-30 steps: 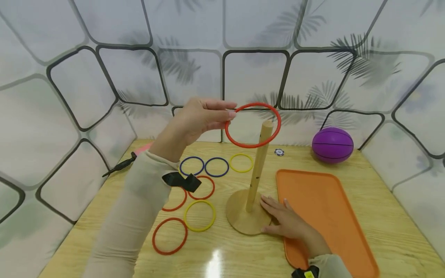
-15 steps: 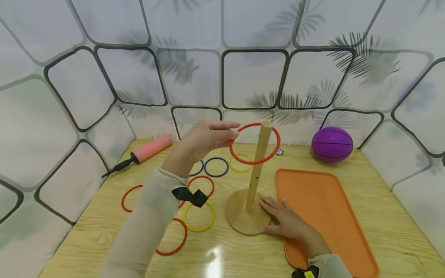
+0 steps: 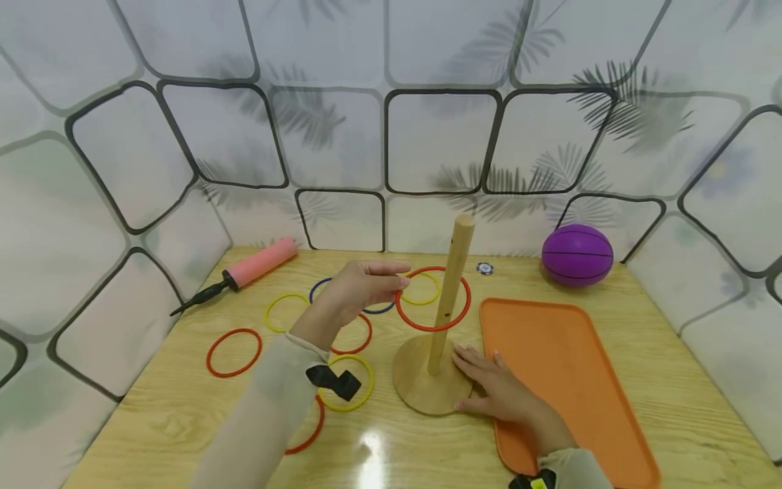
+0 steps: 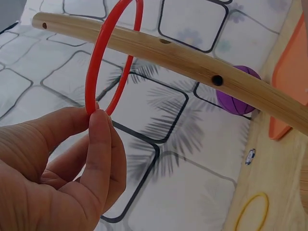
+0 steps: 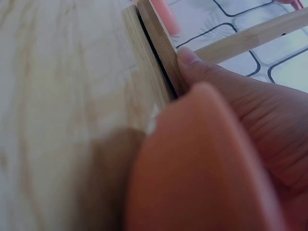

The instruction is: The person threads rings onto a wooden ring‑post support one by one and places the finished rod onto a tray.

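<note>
A thin red ring encircles the upright wooden post, below its top, in the head view. My left hand pinches the ring's left side between thumb and fingers, left of the post. The left wrist view shows the same pinch, the post passing through the ring. The post rises from a round wooden base on the table. My right hand rests on the base's right side, fingers extended. In the right wrist view, the thumb touches the base's edge.
An orange tray lies at the right, partly under my right hand. Behind it sits a purple ball. Several red, yellow and blue rings lie left of the base, some hidden by my left arm. A pink pump and small chip lie farther back.
My left hand has lowered the red ring from above the post's top down around the post. The right hand stays on the base.
</note>
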A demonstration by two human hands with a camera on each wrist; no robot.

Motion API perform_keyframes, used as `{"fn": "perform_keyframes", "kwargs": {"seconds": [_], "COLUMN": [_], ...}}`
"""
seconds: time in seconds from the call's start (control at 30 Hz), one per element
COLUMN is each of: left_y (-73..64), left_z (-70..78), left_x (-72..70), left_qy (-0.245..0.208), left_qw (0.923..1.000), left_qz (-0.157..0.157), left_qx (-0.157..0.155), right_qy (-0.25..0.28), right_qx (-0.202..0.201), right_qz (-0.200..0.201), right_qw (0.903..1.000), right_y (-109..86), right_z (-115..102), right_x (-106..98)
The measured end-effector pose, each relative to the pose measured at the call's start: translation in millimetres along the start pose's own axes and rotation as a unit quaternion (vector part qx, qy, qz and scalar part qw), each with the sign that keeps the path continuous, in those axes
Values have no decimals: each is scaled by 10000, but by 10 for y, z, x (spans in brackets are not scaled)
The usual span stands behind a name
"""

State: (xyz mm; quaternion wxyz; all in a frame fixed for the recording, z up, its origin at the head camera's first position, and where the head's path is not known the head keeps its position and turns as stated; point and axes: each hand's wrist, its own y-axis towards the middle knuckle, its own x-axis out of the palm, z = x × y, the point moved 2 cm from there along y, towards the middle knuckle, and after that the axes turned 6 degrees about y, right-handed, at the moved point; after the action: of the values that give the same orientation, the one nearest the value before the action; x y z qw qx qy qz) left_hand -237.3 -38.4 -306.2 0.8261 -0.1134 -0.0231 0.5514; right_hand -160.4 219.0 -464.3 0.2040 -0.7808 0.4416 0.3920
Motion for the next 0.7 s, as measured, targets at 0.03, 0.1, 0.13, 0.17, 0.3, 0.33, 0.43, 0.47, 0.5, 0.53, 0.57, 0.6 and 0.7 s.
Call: {"fn": "perform_keyframes", "kwargs": {"seconds": [0.03, 0.1, 0.13, 0.17, 0.3, 0.33, 0.43, 0.47, 0.5, 0.53, 0.57, 0.6, 0.7], "left_y": [2, 5, 8, 12, 40, 51, 79, 88, 95, 99, 103, 106, 111], "left_z": [-54, -166, -221, -277, -495, -547, -693, -738, -781, -820, -859, -893, -976], "left_x": [1, 1, 1, 0, -1, 0, 0, -1, -1, 0, 1, 3, 13], "left_qy": [-7, -18, -51, -81, -175, -173, -69, -70, -69, -55, -69, -71, -56], "left_qw": [10000, 10000, 9999, 9999, 9995, 9994, 9993, 9991, 9988, 9987, 9985, 9983, 9985], "left_qz": [12, 6, 1, -9, 17, 29, 53, 84, 119, 153, 171, 195, 182], "left_qx": [-35, -90, -121, -150, -279, -300, -364, -422, -463, -490, -515, -540, -519], "right_qy": [-10, -36, -45, -46, -97, -95, -96, -92, -84, -82, -92, -100, -123], "right_qx": [-11, -21, -17, -8, 33, 52, 119, 143, 168, 193, 211, 226, 272], "right_qz": [6, -6, -8, -10, 4, 15, 34, 31, 24, 20, 18, 14, 29], "right_qw": [10000, 10000, 10000, 10000, 9999, 9999, 9999, 9999, 9998, 9998, 9997, 9997, 9995], "right_y": [-1, -2, -3, -4, -4, -4, -6, -8, -10, -12, -15, -18, -27], "right_z": [-3, -8, -10, -12, -12, -11, -6, -4, -2, 0, 3, 5, 11], "right_x": [4, 11, 14, 15, 20, 20, 19, 19, 20, 20, 21, 22, 22]}}
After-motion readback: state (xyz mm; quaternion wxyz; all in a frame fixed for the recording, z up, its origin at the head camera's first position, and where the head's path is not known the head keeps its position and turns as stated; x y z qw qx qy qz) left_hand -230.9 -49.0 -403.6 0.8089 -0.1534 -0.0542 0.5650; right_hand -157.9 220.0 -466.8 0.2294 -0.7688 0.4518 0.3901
